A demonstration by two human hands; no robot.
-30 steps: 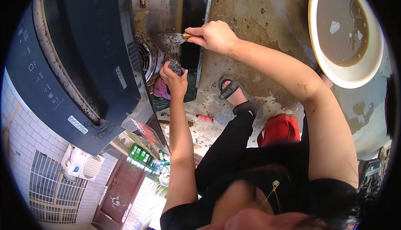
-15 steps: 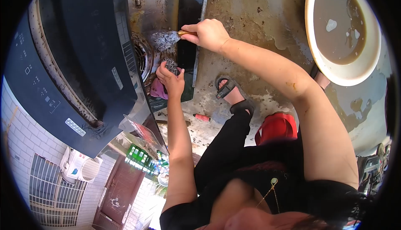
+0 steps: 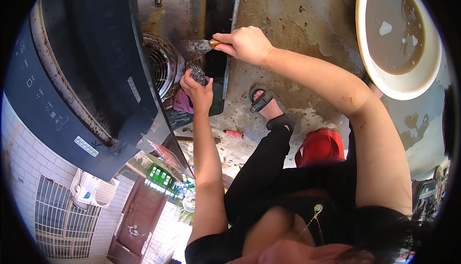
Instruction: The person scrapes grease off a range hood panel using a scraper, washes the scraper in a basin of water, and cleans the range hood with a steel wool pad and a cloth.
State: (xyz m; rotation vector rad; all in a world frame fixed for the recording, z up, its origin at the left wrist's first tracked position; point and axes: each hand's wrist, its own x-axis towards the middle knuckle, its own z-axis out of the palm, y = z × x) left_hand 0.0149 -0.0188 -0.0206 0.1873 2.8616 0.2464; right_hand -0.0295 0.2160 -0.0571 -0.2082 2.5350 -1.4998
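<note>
My right hand (image 3: 247, 45) is closed around the yellow handle of a scraper (image 3: 213, 43). Its silvery, fan-shaped blade points left over the greasy metal inside a range hood (image 3: 194, 5), partly smeared by motion. Below it, my left hand (image 3: 197, 91) grips a dark steel wool scrubber (image 3: 197, 74), which shows above the fingers. A pink cloth (image 3: 182, 102) lies beside and partly behind that hand. Just left of both hands is the hood's round fan opening (image 3: 161, 67), with rusty brown grime around it.
The hood's dark glass panel (image 3: 86, 33) fills the left side. A white basin (image 3: 401, 84) of murky water stands upper right on wet, stained concrete. My sandalled foot (image 3: 264, 103), a small red tube-like item (image 3: 234, 133) and a red bucket-like object (image 3: 321, 146) are lower down.
The scraper's blade has turned and looks narrower and more blurred; my right hand has shifted slightly right and down. My left hand keeps the steel wool at nearly the same spot.
</note>
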